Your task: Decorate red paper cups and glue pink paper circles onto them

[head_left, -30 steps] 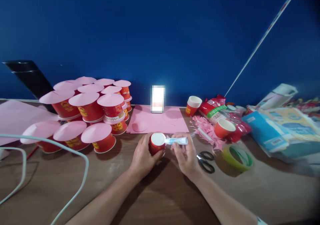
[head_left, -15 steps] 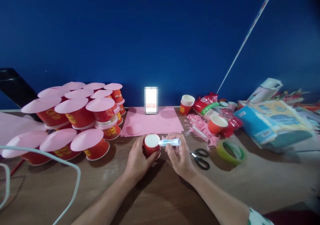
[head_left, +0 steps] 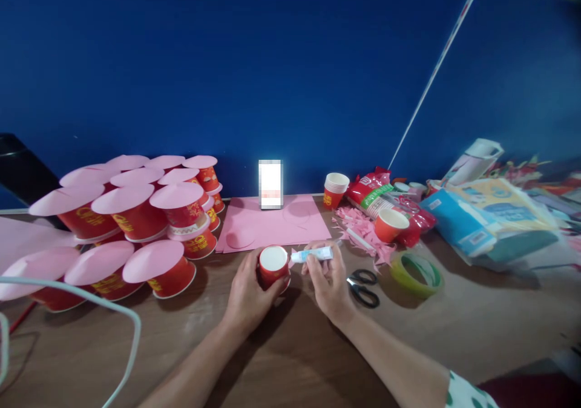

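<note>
My left hand is wrapped round an upturned red paper cup on the wooden table, its white base facing up. My right hand pinches a small blue-and-white glue tube, with the nozzle pointing left, just off the cup's base rim. A pink paper sheet with a drawn circle and a cut pink disc lies right behind the cup. Black-handled scissors lie just to the right of my right hand.
Several upturned red cups topped with pink discs crowd the left. A stack of cups, a lone red cup, pink scraps, a green tape roll and packets sit to the right. A white cable curves at the front left.
The view has shifted, so everything sits a little further left. The glue tube's nozzle has drawn back from over the cup's base to just off its rim. Both hands keep their grips.
</note>
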Motion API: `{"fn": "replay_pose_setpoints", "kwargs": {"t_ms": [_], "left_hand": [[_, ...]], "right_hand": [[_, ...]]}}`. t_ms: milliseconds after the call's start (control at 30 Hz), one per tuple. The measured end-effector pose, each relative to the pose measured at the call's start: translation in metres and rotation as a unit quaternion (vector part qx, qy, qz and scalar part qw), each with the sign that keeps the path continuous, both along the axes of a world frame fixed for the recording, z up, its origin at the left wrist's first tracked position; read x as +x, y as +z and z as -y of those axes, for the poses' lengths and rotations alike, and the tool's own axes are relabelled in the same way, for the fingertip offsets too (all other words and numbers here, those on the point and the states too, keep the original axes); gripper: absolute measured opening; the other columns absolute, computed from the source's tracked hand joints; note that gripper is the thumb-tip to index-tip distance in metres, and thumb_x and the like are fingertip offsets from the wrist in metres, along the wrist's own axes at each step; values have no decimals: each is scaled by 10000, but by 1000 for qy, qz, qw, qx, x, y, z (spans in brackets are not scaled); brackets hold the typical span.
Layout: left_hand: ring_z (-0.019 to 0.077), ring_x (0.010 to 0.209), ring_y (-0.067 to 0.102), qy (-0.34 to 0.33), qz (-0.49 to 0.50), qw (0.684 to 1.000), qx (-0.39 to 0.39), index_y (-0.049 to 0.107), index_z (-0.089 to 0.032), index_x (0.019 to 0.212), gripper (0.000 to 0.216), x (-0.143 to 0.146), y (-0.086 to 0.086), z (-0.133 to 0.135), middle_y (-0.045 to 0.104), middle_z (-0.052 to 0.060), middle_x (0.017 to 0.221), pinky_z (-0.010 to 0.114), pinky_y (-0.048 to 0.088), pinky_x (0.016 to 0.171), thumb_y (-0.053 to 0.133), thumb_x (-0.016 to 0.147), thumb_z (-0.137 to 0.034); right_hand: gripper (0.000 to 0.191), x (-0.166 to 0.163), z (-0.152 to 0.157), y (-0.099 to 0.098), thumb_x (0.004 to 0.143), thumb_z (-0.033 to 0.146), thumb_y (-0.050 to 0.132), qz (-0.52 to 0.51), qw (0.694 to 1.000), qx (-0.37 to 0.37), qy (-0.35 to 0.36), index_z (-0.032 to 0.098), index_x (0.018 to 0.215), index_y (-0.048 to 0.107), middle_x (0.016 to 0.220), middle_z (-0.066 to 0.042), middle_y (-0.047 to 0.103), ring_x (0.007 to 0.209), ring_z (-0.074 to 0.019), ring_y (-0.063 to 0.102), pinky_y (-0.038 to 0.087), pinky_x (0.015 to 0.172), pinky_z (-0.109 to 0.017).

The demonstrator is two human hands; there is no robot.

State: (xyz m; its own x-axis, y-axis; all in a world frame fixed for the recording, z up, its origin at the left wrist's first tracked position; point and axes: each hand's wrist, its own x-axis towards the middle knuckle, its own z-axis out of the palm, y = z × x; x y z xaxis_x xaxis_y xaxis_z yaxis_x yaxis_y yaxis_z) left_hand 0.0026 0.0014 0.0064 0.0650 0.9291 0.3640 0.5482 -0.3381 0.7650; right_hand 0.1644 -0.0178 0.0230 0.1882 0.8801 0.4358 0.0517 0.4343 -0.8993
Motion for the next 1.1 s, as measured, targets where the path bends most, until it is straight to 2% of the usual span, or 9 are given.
{"fn": "replay_pose_setpoints", "kwargs": {"t_ms": [200,300,567,800,1100], "left_hand": [[251,984,586,-1,0,1000,-7,508,-205,1129,503,0,0,0,617,77,1074,400,462,857,705,691,-355],[247,977,586,-3,3,1000,-13,510,-203,1130,499,0,1,1,617,73,1070,393,461,854,699,698,-366],[240,984,584,-14,11,1000,-19,512,-203,1137,501,1,1,1,616,71,1078,387,458,867,700,699,-358],[240,990,580,-3,4,1000,-7,515,-198,1135,507,0,-1,1,617,71,1076,383,458,866,704,687,-338],[241,994,580,-3,3,1000,-6,513,-205,1139,517,1,-1,2,620,68,1082,384,458,868,712,681,-337]], "right_hand": [[66,1,2,-3,890,236,551,76,997,3,-1,216,930,502,879,-32,574,759,-154,573,469,702,-278],[89,1,3,-6,883,222,550,83,996,12,0,210,953,497,908,-44,575,793,-163,578,470,714,-287],[57,0,3,-1,909,226,504,80,995,52,-9,206,953,475,895,-38,571,715,-137,582,484,641,-270],[60,1,3,2,912,240,505,92,994,46,-31,198,948,483,891,-49,589,714,-140,595,491,617,-262],[56,-2,-1,0,924,242,501,41,998,39,-6,203,950,471,858,-24,555,646,-115,572,506,595,-246]]}}
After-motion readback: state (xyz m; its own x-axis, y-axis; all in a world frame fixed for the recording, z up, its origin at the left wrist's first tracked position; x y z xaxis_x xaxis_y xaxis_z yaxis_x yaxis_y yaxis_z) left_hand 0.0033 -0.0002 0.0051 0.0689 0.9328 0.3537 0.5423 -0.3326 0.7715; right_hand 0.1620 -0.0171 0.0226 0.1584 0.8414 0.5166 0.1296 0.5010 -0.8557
